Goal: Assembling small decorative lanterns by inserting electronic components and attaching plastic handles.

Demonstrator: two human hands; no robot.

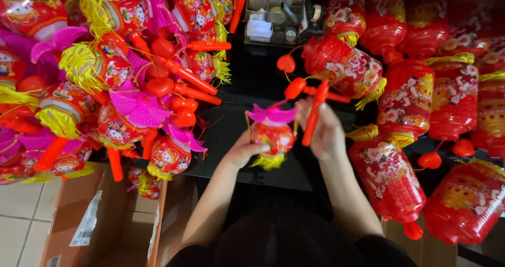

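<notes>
Lantern [272,135], small, red, pink-topped, at table centre, gripped in my left hand [243,150]. Right hand [325,130] closed round orange handle stick [313,114] at 3 o'clock of it. Step looks like fitting stick to lantern; next move needs steady alignment. Finished pile [110,78] at 9 o'clock.

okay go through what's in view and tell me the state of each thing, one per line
Small lantern: held upright over the black table, pink top up, yellow fringe down.
Orange stick: gripped, tilted near upright.
Left hand: closed around the small lantern's side.
Right hand: closed on the orange stick.
Lantern pile: heaped at left.
Cardboard box: open.
Big red lanterns: lying at right.
</notes>
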